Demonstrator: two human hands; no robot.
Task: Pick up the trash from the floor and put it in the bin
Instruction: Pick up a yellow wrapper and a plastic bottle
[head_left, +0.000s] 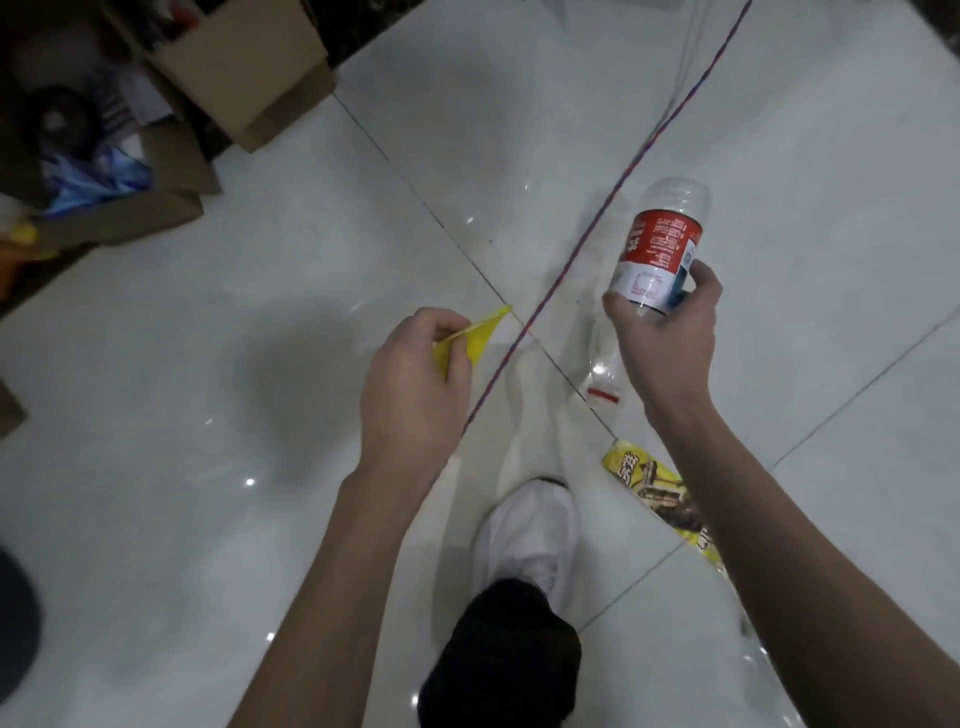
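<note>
My left hand (415, 379) pinches a small yellow scrap of wrapper (470, 338) above the floor. My right hand (670, 338) grips a clear plastic bottle (660, 244) with a red and white label, its base pointing away from me. Below the right hand another clear bottle (602, 384) with a red-ringed neck lies on the white tiles. A yellow snack wrapper (660, 493) lies on the floor beside my right forearm, partly hidden by it. No bin is clearly in view.
Open cardboard boxes (171, 156) filled with clutter stand at the upper left. A red and blue cord (613, 202) runs diagonally across the tiles. My white shoe (530, 530) and dark trouser leg are at the bottom centre. A dark round object (15, 623) sits at the left edge.
</note>
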